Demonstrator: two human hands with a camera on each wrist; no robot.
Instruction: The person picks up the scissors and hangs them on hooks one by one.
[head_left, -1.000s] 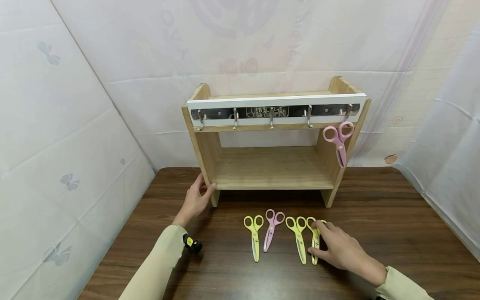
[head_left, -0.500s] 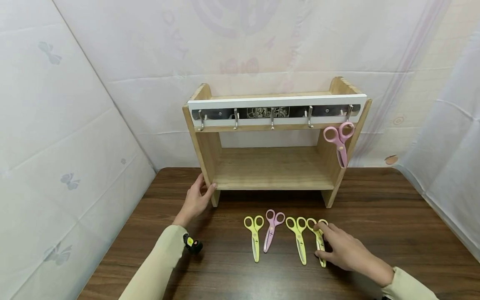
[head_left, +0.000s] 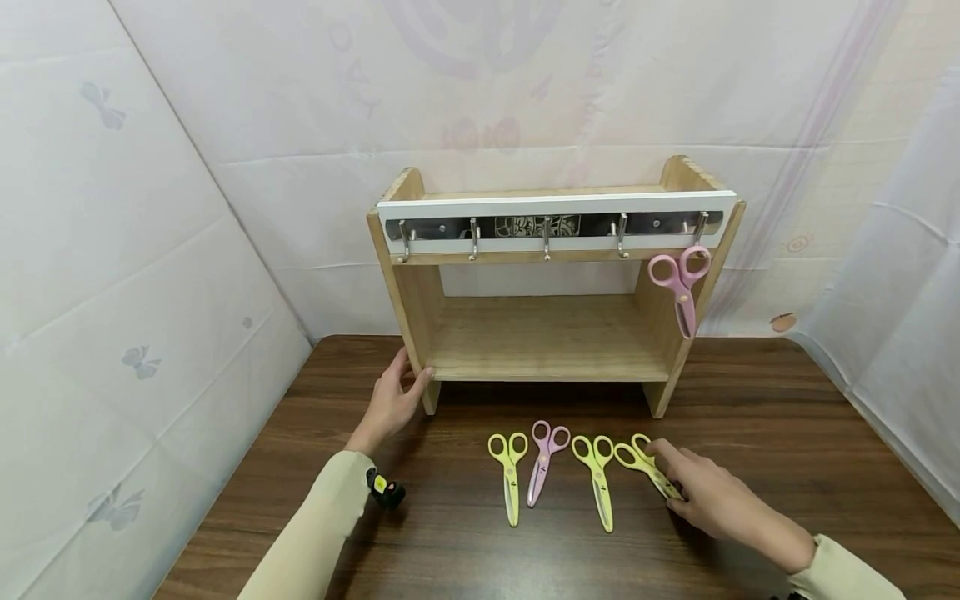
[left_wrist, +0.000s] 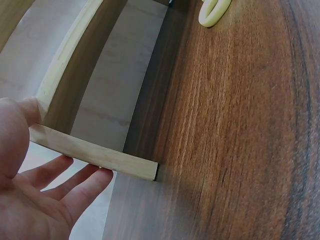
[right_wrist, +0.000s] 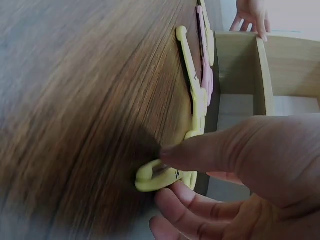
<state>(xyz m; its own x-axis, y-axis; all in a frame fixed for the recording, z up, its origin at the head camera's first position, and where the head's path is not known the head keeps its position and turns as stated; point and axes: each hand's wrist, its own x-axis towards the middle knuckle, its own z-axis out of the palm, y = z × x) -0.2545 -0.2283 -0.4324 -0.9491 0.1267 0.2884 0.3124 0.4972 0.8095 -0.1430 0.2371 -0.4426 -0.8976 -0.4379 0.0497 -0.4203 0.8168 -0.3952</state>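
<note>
My left hand (head_left: 390,404) grips the lower left side panel of a small wooden shelf (head_left: 551,333), thumb at the front and fingertips against the outer face (left_wrist: 100,155). At the right, my right hand (head_left: 708,493) pinches yellow scissors (head_left: 639,459) by the blades, thumb on one side and fingers on the other; the handle loops point up and left. To their left lie a second yellow pair of scissors (head_left: 597,467), a pink pair (head_left: 545,467) and a third yellow pair (head_left: 510,475). Other pink scissors (head_left: 682,287) hang from the rightmost hook.
Across the shelf's top front runs a white rail (head_left: 555,200) with several metal hooks (head_left: 547,237). Under everything is a dark wood-grain table (head_left: 465,558). Pale printed cloth (head_left: 322,100) covers the walls behind and at both sides.
The rightmost yellow scissors have turned, blades swinging right, as my right hand shifted right with them. My left hand has stayed on the shelf.
</note>
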